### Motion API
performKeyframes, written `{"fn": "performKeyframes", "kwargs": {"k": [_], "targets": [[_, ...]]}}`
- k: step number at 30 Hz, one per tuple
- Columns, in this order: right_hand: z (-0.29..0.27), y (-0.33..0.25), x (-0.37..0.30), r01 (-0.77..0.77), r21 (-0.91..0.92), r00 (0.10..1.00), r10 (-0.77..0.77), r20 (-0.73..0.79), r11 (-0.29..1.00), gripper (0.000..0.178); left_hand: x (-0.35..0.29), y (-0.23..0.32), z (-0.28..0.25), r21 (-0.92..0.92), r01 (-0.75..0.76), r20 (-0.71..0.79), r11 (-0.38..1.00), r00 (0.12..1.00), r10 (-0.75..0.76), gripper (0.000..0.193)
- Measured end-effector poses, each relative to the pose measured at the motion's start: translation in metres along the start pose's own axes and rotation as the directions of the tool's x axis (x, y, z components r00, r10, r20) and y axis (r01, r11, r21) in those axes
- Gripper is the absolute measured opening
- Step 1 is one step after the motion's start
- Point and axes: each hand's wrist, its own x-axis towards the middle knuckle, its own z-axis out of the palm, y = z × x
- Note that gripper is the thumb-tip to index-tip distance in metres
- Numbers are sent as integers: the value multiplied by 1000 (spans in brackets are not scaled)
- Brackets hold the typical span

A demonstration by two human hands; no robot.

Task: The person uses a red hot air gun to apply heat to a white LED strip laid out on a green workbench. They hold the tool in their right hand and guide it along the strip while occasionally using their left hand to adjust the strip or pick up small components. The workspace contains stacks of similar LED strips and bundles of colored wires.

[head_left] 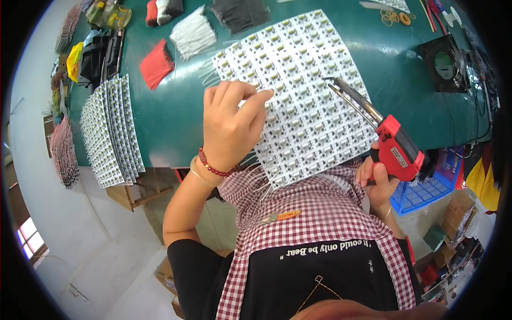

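Note:
A large white sheet of small circuit boards (312,130) lies on the green table and overhangs its near edge, toward my apron. Rows of small components cover it, and thin white wires (208,74) stick out along its left side. My left hand (232,125) is over the sheet's left part, thumb and fingertips pinched together; anything between them is too small to make out. In my right hand (377,180) is the grip of a red and black soldering gun (399,149). Its long metal tip points up and left over the sheet's right half.
Bundles of red wires (157,64), white wires (193,33) and black wires (240,15) lie behind the sheet. Stacked board sheets (109,133) hang over the table's left edge. A black fan (444,65) stands right, with a blue crate (426,189) below.

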Motion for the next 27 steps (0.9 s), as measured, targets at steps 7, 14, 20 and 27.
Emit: {"fn": "performKeyframes", "kwargs": {"k": [7, 14, 20, 27], "targets": [[0, -25, 17, 93, 103, 993, -84, -88, 990, 41, 138, -85, 89, 116, -28, -50, 993, 998, 34, 19], [-10, -25, 2, 181, 27, 965, -172, -196, 983, 42, 179, -101, 130, 265, 148, 22, 953, 987, -160, 24], [-18, -30, 13, 176, 47, 969, -165, -184, 983, 41, 201, -130, 137, 211, 20, -13, 977, 1000, -18, 33], [-11, -34, 15, 176, 86, 971, -159, -181, 981, 41, 193, -123, 138, 320, -86, 264, 943, 965, -2, 38]]}}
